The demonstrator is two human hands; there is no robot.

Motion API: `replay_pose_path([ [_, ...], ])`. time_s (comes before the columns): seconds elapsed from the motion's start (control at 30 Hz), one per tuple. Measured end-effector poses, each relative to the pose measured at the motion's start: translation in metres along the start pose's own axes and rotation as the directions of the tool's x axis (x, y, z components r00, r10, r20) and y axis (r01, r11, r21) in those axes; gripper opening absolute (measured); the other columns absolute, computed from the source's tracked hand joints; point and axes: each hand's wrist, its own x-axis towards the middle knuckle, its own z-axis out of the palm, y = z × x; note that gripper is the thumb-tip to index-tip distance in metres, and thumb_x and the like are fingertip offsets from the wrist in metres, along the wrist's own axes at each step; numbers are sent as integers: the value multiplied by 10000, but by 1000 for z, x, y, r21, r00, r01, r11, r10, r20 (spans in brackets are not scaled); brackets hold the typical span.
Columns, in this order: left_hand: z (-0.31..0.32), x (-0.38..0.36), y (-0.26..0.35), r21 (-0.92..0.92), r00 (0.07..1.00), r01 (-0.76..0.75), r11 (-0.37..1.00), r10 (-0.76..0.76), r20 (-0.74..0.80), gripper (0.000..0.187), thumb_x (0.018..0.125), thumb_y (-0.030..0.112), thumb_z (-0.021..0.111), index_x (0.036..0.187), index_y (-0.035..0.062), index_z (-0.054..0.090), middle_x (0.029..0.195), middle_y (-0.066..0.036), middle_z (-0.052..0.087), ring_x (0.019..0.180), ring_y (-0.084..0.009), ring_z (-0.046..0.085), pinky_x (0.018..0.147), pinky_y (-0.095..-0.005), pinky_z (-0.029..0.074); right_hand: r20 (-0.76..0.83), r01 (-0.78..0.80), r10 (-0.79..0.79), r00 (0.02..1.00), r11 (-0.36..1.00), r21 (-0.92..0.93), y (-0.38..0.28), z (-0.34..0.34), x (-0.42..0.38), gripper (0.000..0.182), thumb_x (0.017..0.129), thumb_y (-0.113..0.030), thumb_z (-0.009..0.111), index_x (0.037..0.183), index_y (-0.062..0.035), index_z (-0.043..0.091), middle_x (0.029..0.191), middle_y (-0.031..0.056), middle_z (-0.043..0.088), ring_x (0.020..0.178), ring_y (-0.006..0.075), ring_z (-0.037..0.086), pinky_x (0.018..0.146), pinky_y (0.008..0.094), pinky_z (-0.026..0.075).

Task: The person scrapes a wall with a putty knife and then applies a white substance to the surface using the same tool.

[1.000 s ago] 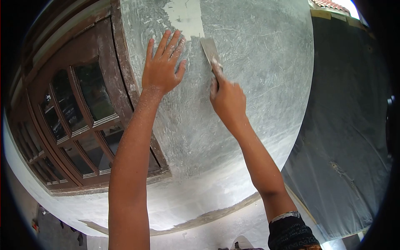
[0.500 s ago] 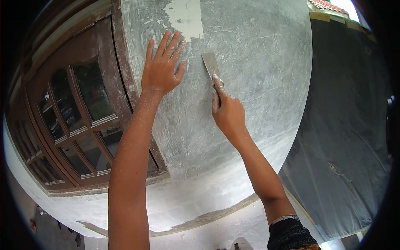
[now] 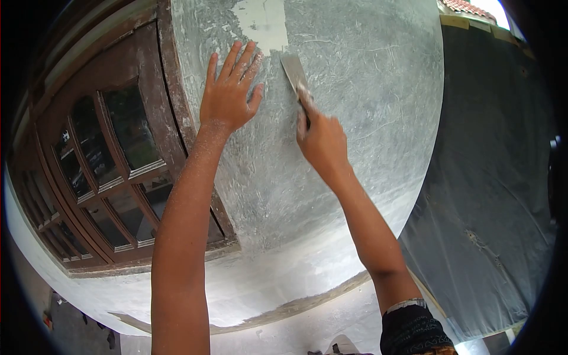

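My left hand [image 3: 229,92] lies flat against the grey wall [image 3: 349,89], its fingers spread and dusted with white powder. My right hand [image 3: 322,133] grips a putty knife [image 3: 292,72] by its handle, with a whitened finger stretched along the blade. The blade points up and slightly left; its tip is at the wall, just below a pale cream patch [image 3: 266,26]. Thin scrapes and cracks mark the grey surface around the blade.
On the left is a brown wooden window [image 3: 112,160] with glass panes and a worn frame. A dark sheet [image 3: 485,177] hangs on the right. Below the grey area the wall turns white [image 3: 266,296]. Red roof tiles [image 3: 467,7] show at the top right.
My right hand has slid the putty knife up and a little left, closer to the cream patch. My left hand has stayed almost in place.
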Motion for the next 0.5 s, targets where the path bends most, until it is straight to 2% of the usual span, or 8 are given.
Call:
replay_pose_path([
  [0.1,-1,1,0,5,1000,-1,1000,1,5,569,1008,355,536,1557,249,433,1683,48,277,1564,-169,200,1291,-509,120,-10,16,-16,1000,1000,9,-5,-8,16,567,973,-168,570,1530,-188,468,701,218,686,649,417,688,610,540,555],
  [0.23,-1,1,0,16,1000,8,1000,-9,28,570,1011,359,532,1560,248,425,1685,49,271,1565,-170,197,1291,-510,122,13,0,1,1000,1000,-16,-2,-3,-19,534,976,-170,562,1506,-175,501,704,219,688,654,418,688,621,537,558],
  [0.33,-1,2,0,16,999,14,1000,-14,31,576,1011,355,532,1565,250,415,1686,52,266,1565,-169,197,1292,-507,124,93,-44,45,995,999,-8,-1,-3,-20,524,973,-171,566,1495,-168,512,701,220,685,654,421,687,630,532,561],
  [0.4,-1,1,0,7,1000,8,1000,-8,27,574,1011,353,533,1564,250,417,1686,52,266,1564,-168,198,1292,-508,125,-30,21,-21,999,1000,8,-3,-3,5,536,972,-172,574,1504,-177,505,701,218,685,647,420,686,629,528,560],
  [0.5,0,2,0,6,1000,2,1000,-2,17,572,1010,350,535,1561,247,422,1685,53,267,1564,-168,200,1292,-507,127,-16,1,-1,1000,1000,17,-12,-9,14,545,973,-176,576,1511,-192,494,709,223,686,649,428,685,630,537,557],
])
